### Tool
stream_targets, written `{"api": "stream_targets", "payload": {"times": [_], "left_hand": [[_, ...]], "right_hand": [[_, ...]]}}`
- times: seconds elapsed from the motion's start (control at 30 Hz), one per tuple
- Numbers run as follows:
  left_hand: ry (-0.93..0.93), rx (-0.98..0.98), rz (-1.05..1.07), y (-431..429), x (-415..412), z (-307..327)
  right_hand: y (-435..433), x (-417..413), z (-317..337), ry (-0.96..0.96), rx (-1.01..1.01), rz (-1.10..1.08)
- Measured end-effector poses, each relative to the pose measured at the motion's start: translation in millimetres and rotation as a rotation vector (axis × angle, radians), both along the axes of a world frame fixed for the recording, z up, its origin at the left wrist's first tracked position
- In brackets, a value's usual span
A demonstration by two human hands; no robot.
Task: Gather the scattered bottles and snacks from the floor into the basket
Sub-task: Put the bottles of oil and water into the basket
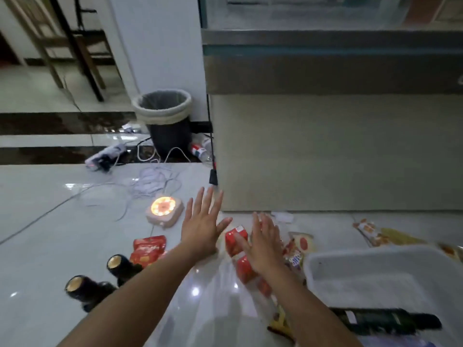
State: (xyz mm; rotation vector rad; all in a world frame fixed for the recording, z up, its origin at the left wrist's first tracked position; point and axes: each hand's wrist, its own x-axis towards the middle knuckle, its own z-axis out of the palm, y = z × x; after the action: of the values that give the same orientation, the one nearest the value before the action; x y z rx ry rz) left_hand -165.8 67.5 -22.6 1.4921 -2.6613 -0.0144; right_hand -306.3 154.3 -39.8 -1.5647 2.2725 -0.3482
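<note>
My left hand point(201, 222) hovers flat with spread fingers above the floor, holding nothing. My right hand point(263, 242) is stretched out too, fingers straight, over several small red cartons point(235, 237). A red snack bag point(147, 250) lies left of my left forearm. Two dark bottles with gold caps point(117, 265) point(80, 288) lie at the lower left. A white basket point(310, 265) stands at the lower right with a dark bottle point(385, 320) lying along its front edge. More snack packets point(300, 244) point(370, 232) lie near the basket.
A glowing round lamp point(164, 207) sits on the floor with tangled white cables point(152, 181). A black bin point(166, 121) stands behind it, beside a clear bottle point(201, 150). A large grey cabinet point(325, 151) fills the right. A power strip point(105, 155) lies at the left.
</note>
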Motion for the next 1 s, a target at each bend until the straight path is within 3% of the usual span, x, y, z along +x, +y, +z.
{"api": "stream_targets", "payload": {"times": [0.2, 0.4, 0.47, 0.6, 0.77, 0.83, 1.0], "left_hand": [[-0.074, -0.208, 0.117, -42, 110, 59], [-0.046, -0.043, 0.396, -24, 244, 52], [0.062, 0.098, 0.511, -9, 274, 32], [0.455, 0.375, 0.692, 29, 295, -18], [0.596, 0.819, 0.555, 75, 280, -62], [0.720, 0.871, 0.570, 81, 269, -69], [1.045, 0.789, 0.644, 83, 250, -81]], "right_hand": [[-25, 88, -2, -0.097, -0.034, 0.216], [-41, 151, 7, -0.144, 0.042, 0.430], [-42, 163, 6, -0.200, 0.079, 0.495], [-41, 173, 5, -0.237, 0.248, 0.633], [-49, 185, -11, -0.374, 0.323, 0.563], [-50, 193, -21, -0.440, 0.334, 0.548], [-50, 207, -36, -0.690, 0.282, 0.426]]}}
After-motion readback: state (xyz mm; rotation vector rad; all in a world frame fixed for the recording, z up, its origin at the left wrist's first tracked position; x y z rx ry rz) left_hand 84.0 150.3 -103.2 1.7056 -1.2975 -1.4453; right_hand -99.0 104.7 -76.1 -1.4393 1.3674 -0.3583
